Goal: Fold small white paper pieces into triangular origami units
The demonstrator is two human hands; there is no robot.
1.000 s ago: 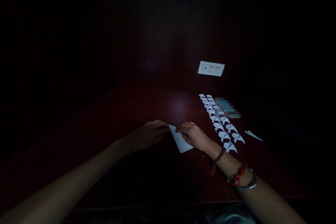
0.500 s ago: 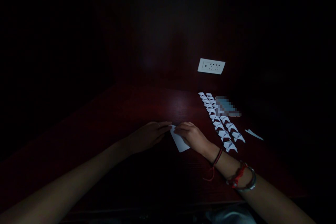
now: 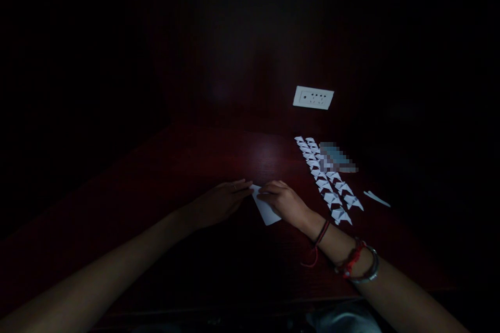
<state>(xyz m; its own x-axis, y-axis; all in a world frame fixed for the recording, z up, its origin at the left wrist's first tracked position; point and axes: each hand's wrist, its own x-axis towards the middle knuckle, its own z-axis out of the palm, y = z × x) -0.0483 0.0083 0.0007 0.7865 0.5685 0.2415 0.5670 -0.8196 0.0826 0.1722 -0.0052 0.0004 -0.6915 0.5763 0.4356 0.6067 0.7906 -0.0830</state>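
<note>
A white piece of paper [image 3: 267,212] lies on the dark red table, its upper right part covered by my right hand [image 3: 284,203]. The fingers of that hand are bent together and press on the paper. My left hand [image 3: 221,202] reaches in from the other side with its fingers stretched out, the tips at the paper's upper left corner. A ring shows on one of its fingers. Two rows of folded white paper figures [image 3: 323,185] stand to the right of my right hand.
A pixelated bluish flat object [image 3: 336,157] lies beside the far part of the rows. Thin white strips [image 3: 377,199] rest farther right. A white wall socket [image 3: 313,98] is set in the dark wall behind the table [image 3: 164,166]. The surroundings are very dark.
My left fingertips have shifted very slightly left along the paper's corner. Otherwise only a slight shift of the whole view shows, and the paper keeps its place under my right hand.
</note>
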